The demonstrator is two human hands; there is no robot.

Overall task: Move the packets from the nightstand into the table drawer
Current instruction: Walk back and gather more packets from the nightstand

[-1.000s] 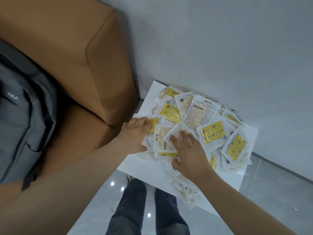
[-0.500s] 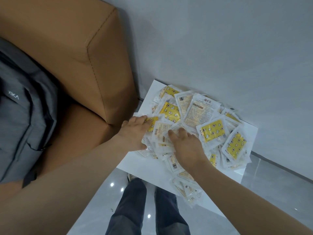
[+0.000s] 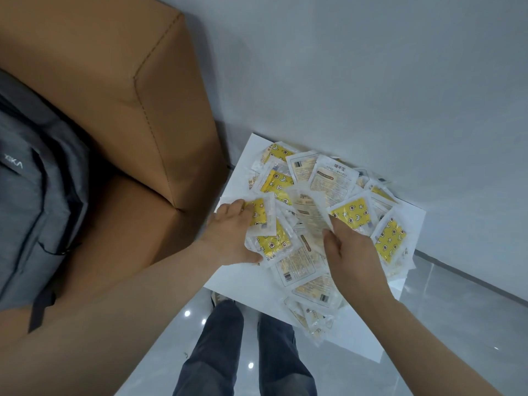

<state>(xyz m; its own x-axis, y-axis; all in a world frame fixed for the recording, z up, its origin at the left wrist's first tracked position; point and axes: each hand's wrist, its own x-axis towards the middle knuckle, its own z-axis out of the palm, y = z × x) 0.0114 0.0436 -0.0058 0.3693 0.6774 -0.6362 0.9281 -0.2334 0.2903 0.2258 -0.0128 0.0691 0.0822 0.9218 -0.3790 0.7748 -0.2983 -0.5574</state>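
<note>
I count two hands on my feed, one left hand (image 3: pixel 231 235) and one right hand (image 3: pixel 351 252), and one white nightstand (image 3: pixel 243 281). The packets (image 3: pixel 333 181) lie in one overlapping heap, so I can't get an exact total. I make out about seven with a yellow patterned face up and at least six with a pale printed back up, with more partly buried. I also count one tan sofa (image 3: pixel 114 95), one grey backpack (image 3: pixel 34 195) and two trouser legs (image 3: pixel 211 352).

Grey wall (image 3: pixel 371 67); tan sofa (image 3: pixel 100 95); glossy floor (image 3: pixel 457 310)
</note>
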